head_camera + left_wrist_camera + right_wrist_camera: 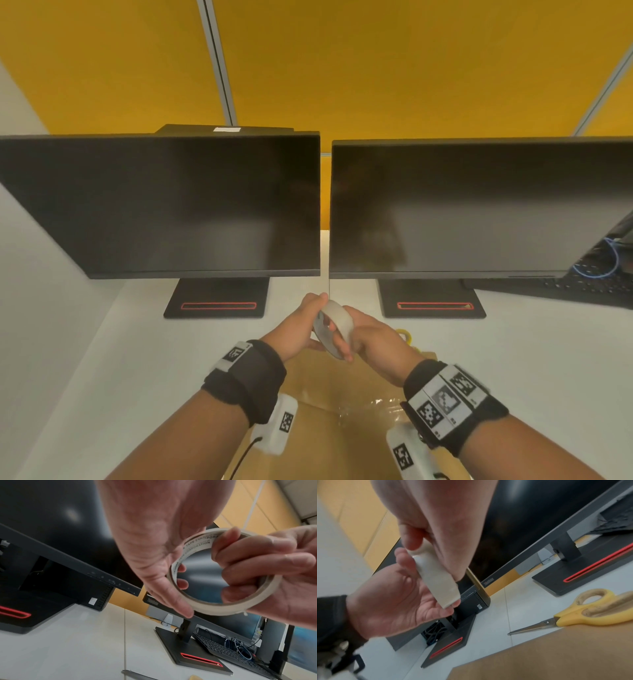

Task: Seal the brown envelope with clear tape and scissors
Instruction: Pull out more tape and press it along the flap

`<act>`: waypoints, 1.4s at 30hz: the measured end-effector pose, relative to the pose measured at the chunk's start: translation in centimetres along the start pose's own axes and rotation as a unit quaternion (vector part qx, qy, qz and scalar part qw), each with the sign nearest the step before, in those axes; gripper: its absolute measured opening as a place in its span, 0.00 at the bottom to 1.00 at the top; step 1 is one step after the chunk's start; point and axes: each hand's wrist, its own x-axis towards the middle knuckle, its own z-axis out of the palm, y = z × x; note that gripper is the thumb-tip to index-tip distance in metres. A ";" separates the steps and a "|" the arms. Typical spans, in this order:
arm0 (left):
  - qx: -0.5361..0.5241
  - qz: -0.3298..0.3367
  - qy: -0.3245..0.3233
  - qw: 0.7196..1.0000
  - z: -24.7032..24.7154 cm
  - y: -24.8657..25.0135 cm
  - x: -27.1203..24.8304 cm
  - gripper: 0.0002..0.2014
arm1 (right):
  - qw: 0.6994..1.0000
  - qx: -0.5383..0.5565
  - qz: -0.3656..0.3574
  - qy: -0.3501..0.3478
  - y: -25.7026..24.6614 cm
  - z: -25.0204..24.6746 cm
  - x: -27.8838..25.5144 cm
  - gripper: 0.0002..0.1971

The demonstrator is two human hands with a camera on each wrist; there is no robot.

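Both hands, the left hand (297,328) and right hand (373,343), grip a tape roll (334,327) above the white bench (102,359); two dark monitors (171,202) stand before yellow partition panels (394,65).

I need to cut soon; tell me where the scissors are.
The scissors lie on the desk, right side, touching the brown envelope's far edge.
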 end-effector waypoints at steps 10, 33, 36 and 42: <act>0.006 -0.008 0.000 1.000 0.1 -0.2 0.2 0.16 | 1.000 0.020 0.002 -0.007 1.0 -0.1 0.0 0.16; -0.069 -0.054 0.046 0.995 -0.5 -1.7 0.0 0.21 | 0.994 -0.005 -0.063 0.084 2.0 -1.4 -2.2 0.25; -0.067 -0.050 0.051 0.995 -0.6 -2.0 -0.1 0.21 | 0.989 -0.064 -0.102 0.080 1.9 -1.5 -2.5 0.16; -0.070 -0.058 0.042 0.995 -0.1 -2.4 -0.3 0.20 | 0.972 -0.131 -0.144 0.128 2.0 -0.9 -2.1 0.09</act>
